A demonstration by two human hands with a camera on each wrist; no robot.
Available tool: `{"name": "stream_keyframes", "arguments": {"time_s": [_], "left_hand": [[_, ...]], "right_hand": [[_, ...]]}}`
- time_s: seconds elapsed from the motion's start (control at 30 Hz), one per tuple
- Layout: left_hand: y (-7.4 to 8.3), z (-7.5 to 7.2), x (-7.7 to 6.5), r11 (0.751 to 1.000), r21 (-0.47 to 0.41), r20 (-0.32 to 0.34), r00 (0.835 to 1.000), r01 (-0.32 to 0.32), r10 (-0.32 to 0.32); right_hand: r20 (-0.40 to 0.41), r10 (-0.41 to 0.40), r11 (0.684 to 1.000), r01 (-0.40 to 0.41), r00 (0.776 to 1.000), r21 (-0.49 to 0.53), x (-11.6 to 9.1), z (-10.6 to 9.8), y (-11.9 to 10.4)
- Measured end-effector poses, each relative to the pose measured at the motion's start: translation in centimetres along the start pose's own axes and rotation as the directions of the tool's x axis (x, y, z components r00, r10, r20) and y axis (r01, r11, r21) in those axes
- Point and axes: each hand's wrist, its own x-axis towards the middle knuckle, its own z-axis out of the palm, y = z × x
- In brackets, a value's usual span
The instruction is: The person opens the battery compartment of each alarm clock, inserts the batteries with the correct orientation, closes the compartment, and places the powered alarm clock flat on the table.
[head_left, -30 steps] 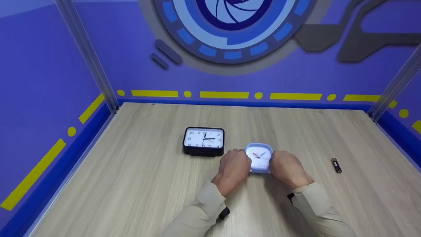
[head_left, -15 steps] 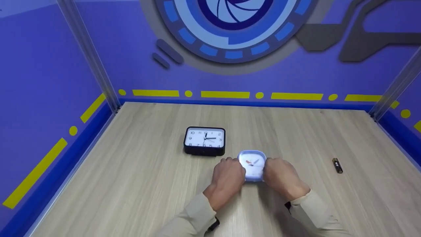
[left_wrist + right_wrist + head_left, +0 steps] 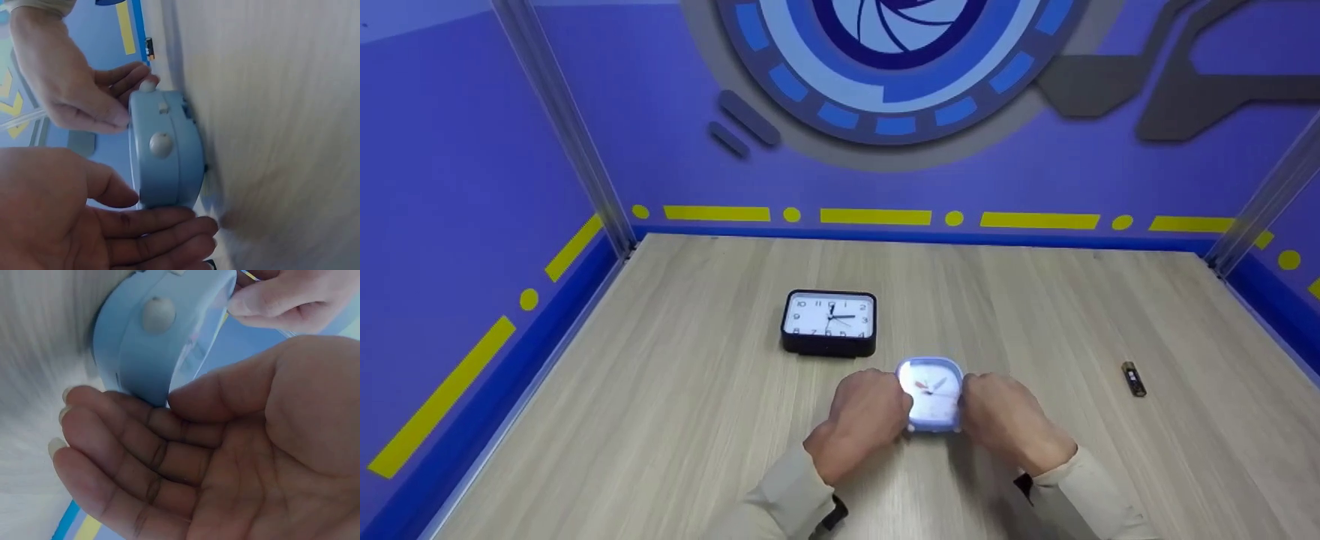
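Note:
A small light-blue alarm clock (image 3: 931, 397) with a white face is held between my two hands, face turned up. My left hand (image 3: 870, 411) pinches its left side, thumb at the face edge and fingers along the side in the left wrist view. On the opposite side my right hand (image 3: 1006, 416) pinches it between thumb and index finger. White knobs show on the blue casing (image 3: 169, 146) in the left wrist view, close over the tabletop. Behind and to the left stands a black rectangular alarm clock (image 3: 829, 322) with a white numbered face.
A small dark battery (image 3: 1133, 379) lies on the wooden table (image 3: 682, 390) to the right of my right hand. Blue panels with yellow marks (image 3: 876, 217) wall the table at the back and sides, joined by metal corner posts (image 3: 577, 150).
Both hands have drawn the light-blue clock toward me and slightly left, still gripping it. The black clock and the battery have stayed in place.

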Motion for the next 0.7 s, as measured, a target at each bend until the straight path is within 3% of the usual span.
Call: {"name": "stream_keyframes", "arguments": {"time_s": [0.07, 0.13, 0.23, 0.5, 0.7], "left_hand": [[-0.4, -0.3, 0.1, 0.994, -0.102, 0.051, 0.998, 0.044, -0.039], [-0.9, -0.5, 0.3, 0.966, -0.234, 0.099, 0.991, 0.11, -0.088], [-1.5, -0.6, 0.4, 0.935, -0.325, 0.129, 0.986, 0.143, -0.106], [-2.3, -0.7, 0.8, 0.91, -0.373, 0.171, 0.977, 0.182, -0.126], [-2.8, -0.6, 0.9, 0.872, -0.445, 0.194, 0.973, 0.204, -0.128]], "right_hand": [[0.047, 0.0, 0.998, -0.003, 0.999, 0.061, 0.2, -0.3, 0.3], [0.121, 0.013, 0.991, -0.029, 0.993, 0.133, 0.5, -0.6, 0.8], [0.201, 0.024, 0.973, -0.069, 0.979, 0.219, 0.8, -0.9, 1.2], [0.249, 0.03, 0.952, -0.103, 0.968, 0.287, 1.2, -0.6, 1.8], [0.272, 0.039, 0.936, -0.131, 0.962, 0.327, 1.3, -0.5, 2.1]]}}
